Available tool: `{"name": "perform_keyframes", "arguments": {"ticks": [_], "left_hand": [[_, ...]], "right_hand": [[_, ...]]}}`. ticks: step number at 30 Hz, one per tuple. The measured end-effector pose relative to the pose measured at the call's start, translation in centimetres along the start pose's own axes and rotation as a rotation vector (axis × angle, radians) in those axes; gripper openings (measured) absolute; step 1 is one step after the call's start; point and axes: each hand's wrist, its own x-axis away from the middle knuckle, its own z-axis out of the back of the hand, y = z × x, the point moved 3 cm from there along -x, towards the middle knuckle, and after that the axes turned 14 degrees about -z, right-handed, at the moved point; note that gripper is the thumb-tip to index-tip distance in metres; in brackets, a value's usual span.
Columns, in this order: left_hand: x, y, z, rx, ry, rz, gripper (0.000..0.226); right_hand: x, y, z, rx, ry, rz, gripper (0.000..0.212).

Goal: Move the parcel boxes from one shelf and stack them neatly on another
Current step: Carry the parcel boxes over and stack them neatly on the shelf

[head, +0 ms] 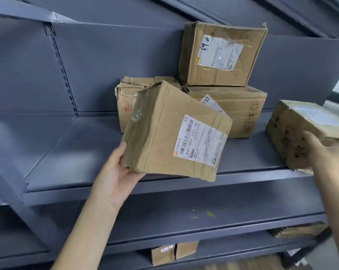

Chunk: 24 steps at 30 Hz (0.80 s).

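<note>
"While the left hand (116, 172) cupped the tilted box (176, 133) at its lower-left corner, fingers curled beneath, where did that box lie?"

"Over the shelf (71, 152) front, just in front of 3 stacked boxes (223, 78). Its labelled face sloped down toward the right, so the free space lay to its left, nearer that hand."

"And the right hand (324, 152)?"

"It gripped the end of a second box (301, 131) at the shelf's right edge, long axis running back and right. I judged the left-hand box would be set down first."
</note>
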Motion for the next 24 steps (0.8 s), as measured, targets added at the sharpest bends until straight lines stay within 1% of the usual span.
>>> {"name": "perform_keyframes", "arguments": {"ticks": [1,2,3,4,5,6,7,8,9,11,12,13,14,15,16,17,18,19,20,22,24], "left_hand": [[-0.4,0.1,0.3,0.013,0.007,-0.003,0.05],[-0.7,0.2,0.6,0.025,0.007,-0.003,0.051],[-1.0,0.2,0.8,0.028,0.009,-0.001,0.05],[-1.2,0.2,1.2,0.026,0.013,0.0,0.048],[-1.4,0.2,1.5,0.028,0.008,0.0,0.046],[-1.6,0.0,1.8,0.044,-0.009,-0.002,0.047],[-1.8,-0.1,2.0,0.066,-0.034,-0.004,0.053],[-2.0,-0.2,2.3,0.083,-0.056,-0.005,0.059],[-2.1,-0.3,2.6,0.1,-0.075,-0.007,0.062],[-2.6,-0.1,3.1,0.099,-0.095,-0.016,0.059],[-2.7,0.1,3.1,0.054,-0.095,-0.043,0.054],[-2.9,0.3,3.2,-0.051,-0.069,-0.102,0.044],[-3.1,0.7,3.2,-0.188,-0.031,-0.191,0.032],[-3.1,1.6,3.1,-0.34,0.033,-0.294,0.025],[-3.1,2.5,3.0,-0.466,0.086,-0.39,0.022],[-3.0,3.4,2.6,-0.553,0.089,-0.453,0.027],[-2.8,4.0,2.1,-0.619,0.047,-0.487,0.044],[-2.6,4.4,1.5,-0.664,-0.009,-0.487,0.063],[-2.7,4.5,1.2,-0.707,-0.046,-0.478,0.071],[-3.1,4.0,1.1,-0.866,-0.072,-0.469,0.059],[-3.7,2.9,2.0,-1.029,-0.019,-0.506,0.042]], "right_hand": [[-0.2,-0.6,-0.6,0.055,-0.038,0.017,0.129],[0.3,-0.8,-0.9,0.081,-0.043,0.048,0.13],[1.8,-1.4,-0.5,0.07,-0.059,0.065,0.128],[6.3,-3.2,1.4,0.04,-0.056,0.121,0.121],[11.0,-5.2,3.0,0.001,-0.06,0.166,0.109],[15.0,-7.0,4.1,-0.102,-0.054,0.234,0.097],[18.3,-8.6,4.3,-0.196,-0.11,0.335,0.082],[22.0,-9.6,4.4,-0.267,-0.237,0.402,0.067],[25.2,-9.9,4.0,-0.305,-0.406,0.464,0.055],[31.1,-10.0,2.6,-0.246,-0.795,0.496,0.042],[33.6,-9.8,2.1,-0.197,-0.944,0.443,0.041],[34.7,-9.4,1.2,-0.182,-1.063,0.404,0.04],[35.7,-9.1,0.7,-0.193,-1.137,0.398,0.035],[36.2,-9.3,0.5,-0.23,-1.149,0.382,0.026],[36.2,-9.5,0.2,-0.252,-1.126,0.394,0.016],[36.3,-9.9,0.2,-0.266,-1.094,0.421,0.007],[36.4,-10.3,0.2,-0.26,-1.075,0.47,0.002],[36.7,-11.0,0.3,-0.269,-1.057,0.505,0.006],[36.8,-11.3,0.0,-0.279,-1.05,0.545,0.007],[37.6,-11.4,-0.6,-0.236,-1.042,0.582,0.008],[38.6,-10.3,-1.5,-0.18,-1.064,0.588,0.014]]}}
